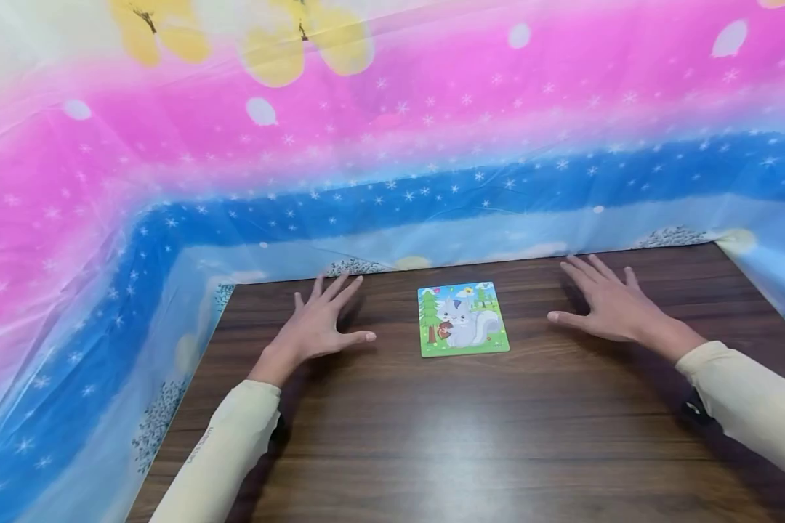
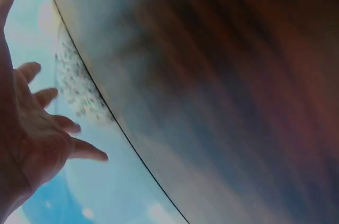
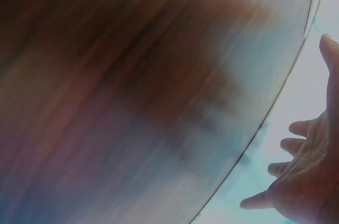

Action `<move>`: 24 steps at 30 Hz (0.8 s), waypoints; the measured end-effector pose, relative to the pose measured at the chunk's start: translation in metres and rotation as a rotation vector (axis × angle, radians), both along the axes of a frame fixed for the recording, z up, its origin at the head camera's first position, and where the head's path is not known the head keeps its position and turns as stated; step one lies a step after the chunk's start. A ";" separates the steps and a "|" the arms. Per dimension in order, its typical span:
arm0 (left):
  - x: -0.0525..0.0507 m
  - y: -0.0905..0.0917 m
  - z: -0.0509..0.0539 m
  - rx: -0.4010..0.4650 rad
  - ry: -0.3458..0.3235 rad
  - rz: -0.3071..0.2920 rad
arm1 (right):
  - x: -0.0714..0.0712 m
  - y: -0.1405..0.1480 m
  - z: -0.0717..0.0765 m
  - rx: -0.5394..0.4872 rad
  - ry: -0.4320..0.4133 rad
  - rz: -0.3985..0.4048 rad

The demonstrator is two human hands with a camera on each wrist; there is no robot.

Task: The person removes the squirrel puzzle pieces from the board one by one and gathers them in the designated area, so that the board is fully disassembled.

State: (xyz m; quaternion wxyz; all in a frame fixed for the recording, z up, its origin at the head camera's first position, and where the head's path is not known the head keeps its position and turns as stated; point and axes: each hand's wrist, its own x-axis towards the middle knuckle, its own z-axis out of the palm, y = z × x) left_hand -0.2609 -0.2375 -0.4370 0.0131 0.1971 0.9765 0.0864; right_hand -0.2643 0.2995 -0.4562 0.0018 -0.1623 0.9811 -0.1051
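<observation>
A square picture board (image 1: pixel 464 319) showing a grey squirrel, trees and grass lies flat near the back of the dark wooden table. Left of it, the left hand (image 1: pixel 320 319) is held with fingers spread and holds nothing. To the board's right, the right hand (image 1: pixel 611 303) also has its fingers spread, with nothing in it. Neither hand touches the board. In the left wrist view the left hand (image 2: pixel 42 128) shows its palm side, fingers apart. The right wrist view shows the right hand (image 3: pixel 310 166) likewise, beyond the table edge in that picture.
The brown wood-grain table (image 1: pixel 458 436) extends in front of the board. Behind it and at both sides hangs a pink and blue cloth (image 1: pixel 366 174) with snowflakes and yellow shapes, meeting the table's back edge. Light-coloured sleeves (image 1: pixel 225 436) cover both forearms.
</observation>
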 end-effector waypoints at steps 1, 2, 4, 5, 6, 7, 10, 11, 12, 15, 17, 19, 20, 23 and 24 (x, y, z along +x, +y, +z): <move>-0.001 0.003 0.000 0.008 -0.001 -0.026 | -0.001 -0.006 -0.001 -0.006 0.003 0.019; -0.002 0.007 -0.001 0.018 -0.003 -0.051 | -0.001 -0.011 -0.002 -0.012 0.002 0.035; -0.004 0.015 0.000 0.038 -0.016 -0.101 | -0.001 -0.021 -0.003 -0.025 -0.009 0.067; -0.006 0.020 0.000 0.043 -0.028 -0.119 | -0.001 -0.026 -0.004 -0.031 -0.012 0.083; -0.007 0.024 0.000 0.045 -0.037 -0.136 | -0.002 -0.031 -0.005 -0.036 -0.016 0.100; -0.008 0.028 0.000 0.047 -0.045 -0.150 | -0.002 -0.035 -0.006 -0.042 -0.020 0.118; -0.011 0.042 0.000 0.044 -0.061 -0.190 | -0.005 -0.048 -0.008 -0.046 -0.019 0.172; -0.012 0.046 -0.001 0.041 -0.069 -0.201 | -0.006 -0.052 -0.009 -0.042 -0.014 0.189; -0.013 0.051 -0.002 0.035 -0.075 -0.213 | -0.006 -0.056 -0.009 -0.041 -0.013 0.208; -0.016 0.063 -0.007 -0.001 -0.097 -0.241 | -0.008 -0.068 -0.010 -0.031 -0.020 0.244; -0.017 0.070 -0.010 -0.029 -0.107 -0.246 | -0.009 -0.074 -0.011 -0.031 -0.029 0.259; -0.017 0.075 -0.012 -0.058 -0.109 -0.244 | -0.009 -0.079 -0.011 -0.034 -0.040 0.268; -0.018 0.077 -0.012 -0.069 -0.114 -0.241 | -0.009 -0.081 -0.011 -0.034 -0.043 0.271; -0.018 0.082 -0.012 -0.096 -0.130 -0.234 | -0.010 -0.085 -0.012 -0.026 -0.049 0.278; -0.018 0.083 -0.012 -0.106 -0.137 -0.232 | -0.010 -0.086 -0.012 -0.026 -0.050 0.282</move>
